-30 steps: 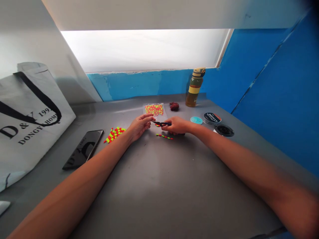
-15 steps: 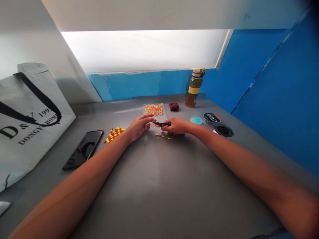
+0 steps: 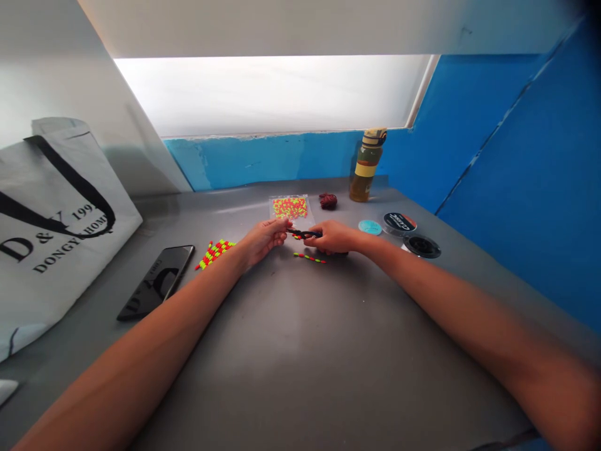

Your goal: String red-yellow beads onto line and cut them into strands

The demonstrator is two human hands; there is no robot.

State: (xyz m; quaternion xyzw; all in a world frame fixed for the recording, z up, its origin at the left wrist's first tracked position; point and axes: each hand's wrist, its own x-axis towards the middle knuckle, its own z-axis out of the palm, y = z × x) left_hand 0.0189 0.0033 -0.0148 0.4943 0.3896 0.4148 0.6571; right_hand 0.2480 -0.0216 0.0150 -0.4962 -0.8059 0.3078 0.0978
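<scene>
Head: tool (image 3: 306, 234) in right hand (image 3: 330, 237)

Smooth, softly shiny tabletop (image 3: 328, 344), glossy phone (image 3: 157, 282), clear plastic pouch (image 3: 304, 222), plastic-looking beads (image 3: 217, 253), matt tote (image 3: 66, 247)

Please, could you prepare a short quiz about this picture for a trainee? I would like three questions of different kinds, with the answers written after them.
1. Open question: what does the right hand hold?
2. True or false: the phone stands upright against the bottle.
3. Fill in the blank: the short row of small pieces near the right hand has two colours, red and ____.

Key:
1. A black tool.
2. False; it lies flat on the grey table, with the bottle far off to its right.
3. Yellow-green.
</scene>
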